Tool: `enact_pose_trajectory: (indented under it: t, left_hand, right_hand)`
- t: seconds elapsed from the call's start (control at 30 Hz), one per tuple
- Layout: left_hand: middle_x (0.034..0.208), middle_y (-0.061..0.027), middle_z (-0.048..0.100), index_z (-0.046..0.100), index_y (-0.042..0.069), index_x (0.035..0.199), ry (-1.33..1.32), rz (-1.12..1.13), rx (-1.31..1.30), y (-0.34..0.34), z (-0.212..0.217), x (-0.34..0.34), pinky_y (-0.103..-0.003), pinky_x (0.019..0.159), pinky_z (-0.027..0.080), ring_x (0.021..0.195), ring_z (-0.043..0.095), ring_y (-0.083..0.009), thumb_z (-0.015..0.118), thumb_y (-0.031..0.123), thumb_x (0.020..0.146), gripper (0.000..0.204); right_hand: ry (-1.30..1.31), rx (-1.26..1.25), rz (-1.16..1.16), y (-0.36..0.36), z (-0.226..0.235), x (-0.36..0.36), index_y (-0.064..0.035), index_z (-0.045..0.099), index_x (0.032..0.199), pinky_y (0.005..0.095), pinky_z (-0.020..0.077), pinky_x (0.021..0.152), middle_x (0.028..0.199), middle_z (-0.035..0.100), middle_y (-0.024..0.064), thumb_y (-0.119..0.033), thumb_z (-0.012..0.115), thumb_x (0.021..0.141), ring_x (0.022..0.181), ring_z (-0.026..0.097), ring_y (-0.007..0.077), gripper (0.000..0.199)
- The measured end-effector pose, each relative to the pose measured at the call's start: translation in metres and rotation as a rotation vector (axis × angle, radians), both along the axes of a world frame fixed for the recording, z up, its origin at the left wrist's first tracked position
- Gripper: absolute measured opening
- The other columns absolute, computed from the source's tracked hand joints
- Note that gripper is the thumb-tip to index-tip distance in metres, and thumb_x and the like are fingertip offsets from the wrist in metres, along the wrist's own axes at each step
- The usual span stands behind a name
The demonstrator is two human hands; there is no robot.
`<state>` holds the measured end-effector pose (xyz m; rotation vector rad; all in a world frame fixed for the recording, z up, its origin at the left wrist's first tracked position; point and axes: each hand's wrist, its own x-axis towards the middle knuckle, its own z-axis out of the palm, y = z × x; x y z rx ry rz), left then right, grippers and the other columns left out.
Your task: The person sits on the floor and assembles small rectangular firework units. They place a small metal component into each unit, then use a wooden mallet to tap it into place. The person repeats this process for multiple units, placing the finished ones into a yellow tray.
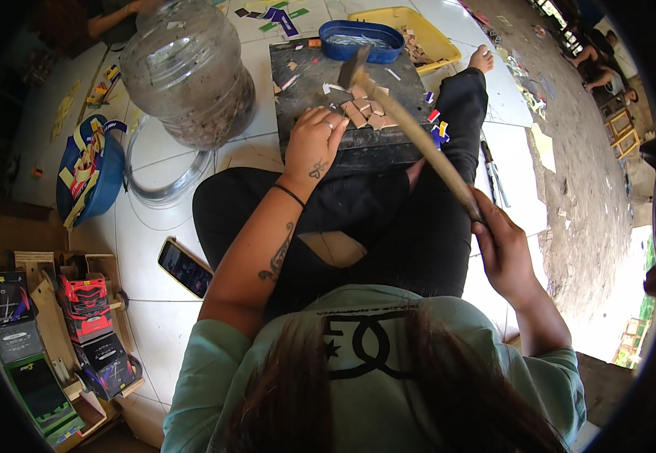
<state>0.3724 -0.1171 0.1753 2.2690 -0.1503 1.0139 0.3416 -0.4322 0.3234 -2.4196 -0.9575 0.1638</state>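
My right hand [505, 253] is wrapped round the lower end of a hammer's [422, 140] long wooden handle. The hammer's head, slightly blurred, hangs over a dark square board [297, 94] in front of my crossed legs. On that board my left hand [314, 143] rests with its fingers bent and drawn together; what they pinch, if anything, is hidden. Just right of those fingertips lies a loose heap of small brown flat pieces [373, 117]. A blue oval tub [328, 34] with thin, shiny bits inside stands at the board's far edge.
Behind the tub is a yellow tray [449, 57] with more brown pieces. At left stand a big clear plastic jar [184, 83], a coil of clear line [165, 192] and a blue basin [109, 185] of coloured strips. A phone [184, 266] and wooden toy-like trucks [86, 302] lie nearer.
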Motion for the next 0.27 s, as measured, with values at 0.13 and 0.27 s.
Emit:
enact_pose_trajectory:
  t: [0.13,0.27]
  left_hand:
    - [0.078,-0.0142,0.063,0.066,-0.001,0.083,0.034,0.015,-0.015,-0.0006,0.001,-0.0024,-0.04,0.074,0.049,0.079,0.06,-0.0337,0.065,0.009,0.087,0.011]
    - [0.08,-0.016,0.065,0.068,-0.001,0.085,0.096,0.012,-0.054,-0.0003,0.0019,-0.0023,-0.04,0.078,0.05,0.084,0.063,-0.0358,0.065,0.01,0.087,0.011]
  right_hand:
    - [0.145,-0.113,-0.015,0.0001,0.0001,0.0035,-0.0068,0.044,0.141,0.0428,0.0518,0.08,0.108,0.062,0.0261,-0.005,0.051,0.096,0.093,0.066,0.0417,0.045]
    - [0.094,0.001,-0.028,-0.0015,-0.0063,0.0008,-0.008,0.042,0.143,0.0396,0.0522,0.082,0.115,0.062,0.0257,-0.008,0.051,0.097,0.098,0.065,0.042,0.046]
